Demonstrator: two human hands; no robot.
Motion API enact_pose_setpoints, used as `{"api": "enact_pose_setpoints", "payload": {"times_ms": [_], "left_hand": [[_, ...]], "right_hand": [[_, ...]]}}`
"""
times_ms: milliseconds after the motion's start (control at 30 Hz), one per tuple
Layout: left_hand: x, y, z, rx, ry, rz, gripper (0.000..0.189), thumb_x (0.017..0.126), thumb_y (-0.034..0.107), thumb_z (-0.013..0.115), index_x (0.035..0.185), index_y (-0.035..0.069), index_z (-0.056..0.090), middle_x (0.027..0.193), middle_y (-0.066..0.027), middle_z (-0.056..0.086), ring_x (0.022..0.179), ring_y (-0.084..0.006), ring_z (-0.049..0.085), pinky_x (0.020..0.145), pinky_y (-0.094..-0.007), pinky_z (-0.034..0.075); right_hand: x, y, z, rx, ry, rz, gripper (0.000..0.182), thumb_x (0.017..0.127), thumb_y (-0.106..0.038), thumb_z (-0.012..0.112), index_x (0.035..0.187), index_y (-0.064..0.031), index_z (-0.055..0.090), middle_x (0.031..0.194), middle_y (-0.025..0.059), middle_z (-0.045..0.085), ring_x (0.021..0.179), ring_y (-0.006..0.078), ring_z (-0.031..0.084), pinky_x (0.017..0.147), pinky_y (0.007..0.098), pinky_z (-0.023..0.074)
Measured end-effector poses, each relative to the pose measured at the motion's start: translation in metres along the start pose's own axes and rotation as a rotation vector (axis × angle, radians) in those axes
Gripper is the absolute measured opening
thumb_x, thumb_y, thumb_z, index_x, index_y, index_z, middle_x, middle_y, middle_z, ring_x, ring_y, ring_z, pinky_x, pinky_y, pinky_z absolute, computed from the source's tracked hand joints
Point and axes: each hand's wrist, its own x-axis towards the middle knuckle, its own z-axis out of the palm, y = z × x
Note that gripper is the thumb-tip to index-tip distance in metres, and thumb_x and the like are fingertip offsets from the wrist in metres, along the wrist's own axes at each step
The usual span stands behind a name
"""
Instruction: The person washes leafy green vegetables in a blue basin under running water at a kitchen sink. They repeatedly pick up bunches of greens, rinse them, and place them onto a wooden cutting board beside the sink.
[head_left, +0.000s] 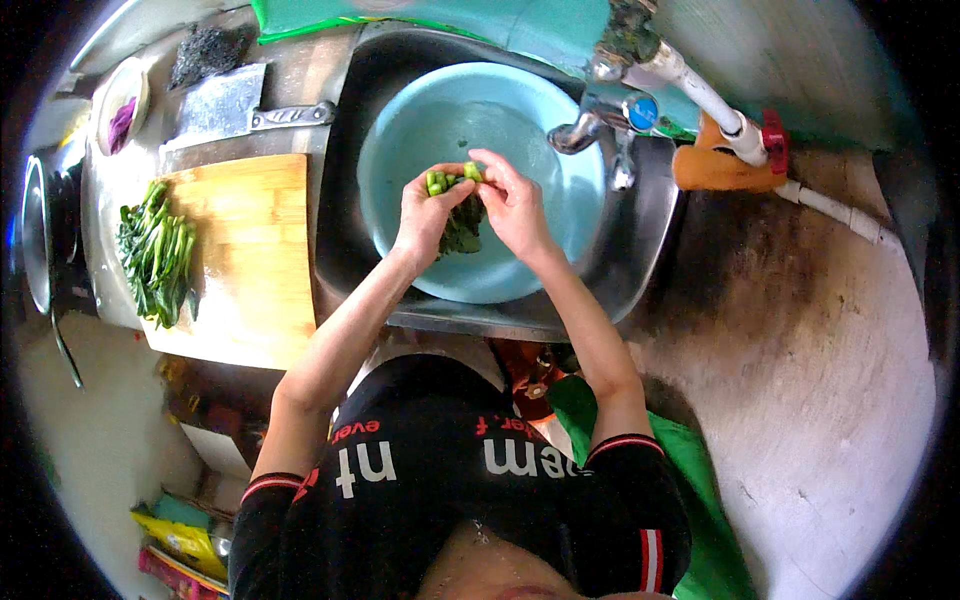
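Observation:
My left hand (426, 214) grips a small bunch of leafy green vegetables (461, 229), its cut stem ends up between thumb and fingers and its dark leaves hanging down. Close beside it, my right hand (514, 202) pinches one stem end at the bunch's right side with thumb and finger. Both hands are over a light blue plastic basin (382, 232) of water, which stands in a stainless steel sink (345, 247). A small dark leaf bit floats beyond the hands. More leafy greens (159, 259) lie in a pile on the left part of a wooden cutting board (255, 247).
A metal faucet (585, 131) reaches over the basin's right rim. Left of the sink lie a cleaver (225, 105), a steel wool scrubber (206, 56) and a bowl (139, 79) with something purple. A pan (36, 232) is at far left. White pipe (701, 90) runs at right.

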Motion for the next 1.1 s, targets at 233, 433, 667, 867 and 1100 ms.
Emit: {"api": "enact_pose_setpoints", "payload": {"times_ms": [233, 433, 667, 867, 1100], "left_hand": [[0.004, -0.004, 0.002, 0.295, -0.009, 0.137, 0.018, 0.08, 0.013, 0.072, 0.089, 0.0, 0.064, 0.077, -0.0026, 0.064, 0.07, -0.0078, 0.056, 0.065, -0.0255, 0.048], [-0.002, -0.004, -0.003, 0.478, -0.036, 0.135, 0.014, 0.084, 0.013, 0.07, 0.088, 0.001, 0.064, 0.078, 0.0001, 0.063, 0.067, -0.0061, 0.054, 0.06, -0.0228, 0.046], [-0.011, 0.001, -0.015, 0.175, -0.201, -0.164, 0.016, 0.085, 0.015, 0.069, 0.087, 0.0, 0.064, 0.075, -0.0039, 0.065, 0.064, -0.0098, 0.058, 0.058, -0.0261, 0.048], [-0.013, 0.005, -0.016, -0.022, -0.225, -0.234, 0.01, 0.086, 0.01, 0.066, 0.088, 0.002, 0.063, 0.077, -0.0044, 0.065, 0.066, -0.0117, 0.06, 0.06, -0.0272, 0.05], [-0.008, 0.007, -0.02, -0.048, -0.205, -0.249, 0.009, 0.085, 0.008, 0.066, 0.087, 0.001, 0.061, 0.077, -0.0067, 0.064, 0.064, -0.0139, 0.061, 0.06, -0.0281, 0.051]], "right_hand": [[-0.012, -0.006, -0.009, -0.403, 0.159, -0.362, 0.026, 0.083, 0.005, 0.058, 0.107, -0.0035, 0.059, 0.088, 0.0127, 0.061, 0.074, 0.03, 0.063, 0.063, 0.0352, 0.0502], [-0.015, -0.001, -0.005, -0.459, 0.121, -0.405, 0.028, 0.082, 0.004, 0.057, 0.108, -0.005, 0.056, 0.088, 0.0127, 0.06, 0.073, 0.0332, 0.061, 0.061, 0.04, 0.049], [-0.013, 0.01, -0.006, -0.588, -0.043, -0.383, 0.009, 0.086, -0.007, 0.059, 0.092, -0.0051, 0.052, 0.082, 0.0135, 0.06, 0.068, 0.0343, 0.061, 0.056, 0.0427, 0.0489], [-0.011, 0.003, 0.003, -0.338, 0.014, -0.26, 0.009, 0.089, -0.006, 0.057, 0.097, -0.0053, 0.053, 0.082, 0.0154, 0.063, 0.068, 0.0356, 0.062, 0.057, 0.0412, 0.0486], [-0.021, -0.009, 0.003, -0.235, -0.051, -0.157, 0.025, 0.09, -0.003, 0.055, 0.114, -0.0067, 0.048, 0.084, 0.0124, 0.062, 0.071, 0.0254, 0.063, 0.061, 0.0331, 0.0488]]}}
